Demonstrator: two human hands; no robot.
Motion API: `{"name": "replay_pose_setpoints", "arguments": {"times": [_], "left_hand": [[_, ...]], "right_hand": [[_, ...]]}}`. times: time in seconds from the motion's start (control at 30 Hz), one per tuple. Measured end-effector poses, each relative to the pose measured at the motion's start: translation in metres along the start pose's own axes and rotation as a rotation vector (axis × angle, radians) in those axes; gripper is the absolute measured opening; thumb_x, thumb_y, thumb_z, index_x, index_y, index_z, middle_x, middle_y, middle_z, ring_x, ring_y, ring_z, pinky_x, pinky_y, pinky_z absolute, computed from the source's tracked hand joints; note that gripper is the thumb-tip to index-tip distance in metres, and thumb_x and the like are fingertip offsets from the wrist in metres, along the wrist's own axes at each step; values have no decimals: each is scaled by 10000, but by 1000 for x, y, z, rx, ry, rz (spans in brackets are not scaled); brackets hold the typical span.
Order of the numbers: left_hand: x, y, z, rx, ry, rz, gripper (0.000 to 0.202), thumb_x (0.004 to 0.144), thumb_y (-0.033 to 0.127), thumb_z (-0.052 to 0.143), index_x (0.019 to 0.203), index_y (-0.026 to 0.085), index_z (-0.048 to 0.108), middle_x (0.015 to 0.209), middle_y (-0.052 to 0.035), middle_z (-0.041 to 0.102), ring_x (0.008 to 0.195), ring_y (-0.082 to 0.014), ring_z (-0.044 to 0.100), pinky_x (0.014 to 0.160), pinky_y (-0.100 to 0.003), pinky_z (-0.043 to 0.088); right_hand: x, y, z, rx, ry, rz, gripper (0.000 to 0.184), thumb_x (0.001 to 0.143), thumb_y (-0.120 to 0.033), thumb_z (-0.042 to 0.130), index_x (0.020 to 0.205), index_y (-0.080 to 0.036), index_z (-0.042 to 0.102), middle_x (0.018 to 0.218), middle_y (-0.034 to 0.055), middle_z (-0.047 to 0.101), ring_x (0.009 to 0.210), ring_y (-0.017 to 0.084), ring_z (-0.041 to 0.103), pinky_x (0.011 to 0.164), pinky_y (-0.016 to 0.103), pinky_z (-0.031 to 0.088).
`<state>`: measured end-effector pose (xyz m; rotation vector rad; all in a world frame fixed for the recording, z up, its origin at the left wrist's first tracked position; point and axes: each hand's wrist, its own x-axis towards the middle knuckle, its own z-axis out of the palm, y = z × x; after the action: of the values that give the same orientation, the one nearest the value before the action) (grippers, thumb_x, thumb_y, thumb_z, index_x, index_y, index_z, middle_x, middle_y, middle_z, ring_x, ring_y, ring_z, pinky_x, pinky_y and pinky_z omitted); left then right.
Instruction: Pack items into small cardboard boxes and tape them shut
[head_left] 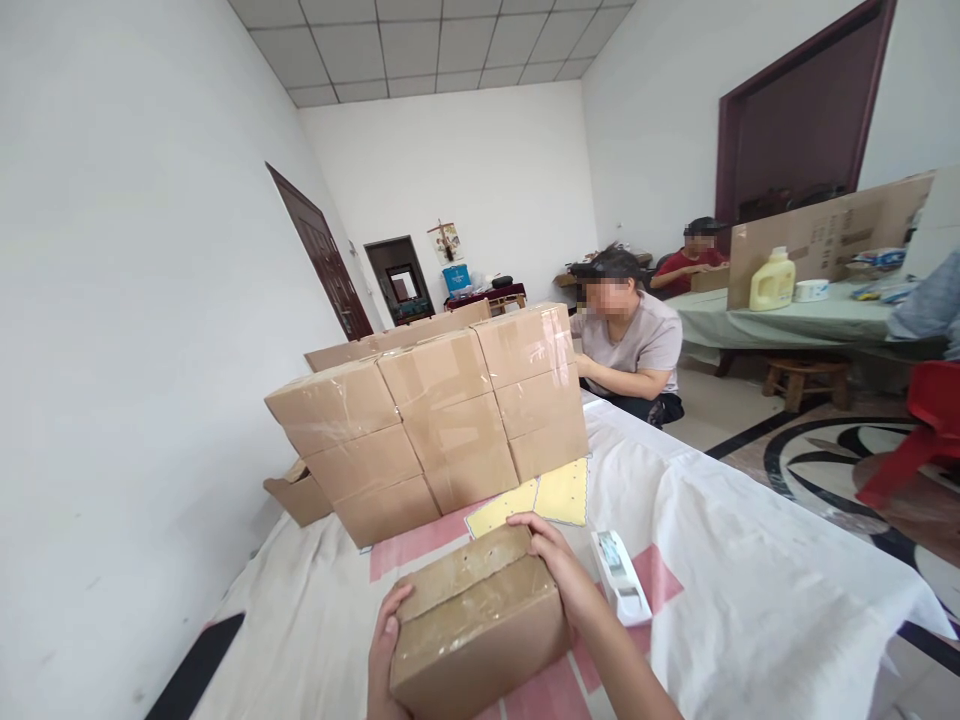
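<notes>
Two hands, left (387, 632) and right (556, 562), clasp box (480, 645) by opposite ends, fingers (523, 519) part-open round it, near stacked boxes (446, 430). I cannot tell whether tabletop (720, 540) supports it. Uneven squeeze might let box slip; pushing too far forward might topple stacked boxes.

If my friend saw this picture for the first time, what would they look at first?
Probably the big stack of cardboard boxes, in the middle on the cloth. Right in front, the left hand and right hand hold another box. Farther back on the right, a pale yellow jug stands on a green-covered table.
</notes>
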<state>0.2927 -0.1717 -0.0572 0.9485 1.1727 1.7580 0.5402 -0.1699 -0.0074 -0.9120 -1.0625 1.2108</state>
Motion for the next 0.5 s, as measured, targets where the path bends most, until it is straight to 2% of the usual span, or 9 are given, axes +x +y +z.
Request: {"name": "replay_pose_setpoints", "arguments": {"times": [0.5], "left_hand": [[-3, 3, 3, 16, 17, -19, 539, 789, 683, 602, 1044, 217, 690, 1241, -72, 655, 1293, -379, 527, 1125, -519, 398]], "right_hand": [[-1, 0, -1, 12, 2, -7, 454, 719, -203, 460, 1108, -280, 681, 1212, 15, 635, 1199, 289, 499, 1016, 373, 347]]}}
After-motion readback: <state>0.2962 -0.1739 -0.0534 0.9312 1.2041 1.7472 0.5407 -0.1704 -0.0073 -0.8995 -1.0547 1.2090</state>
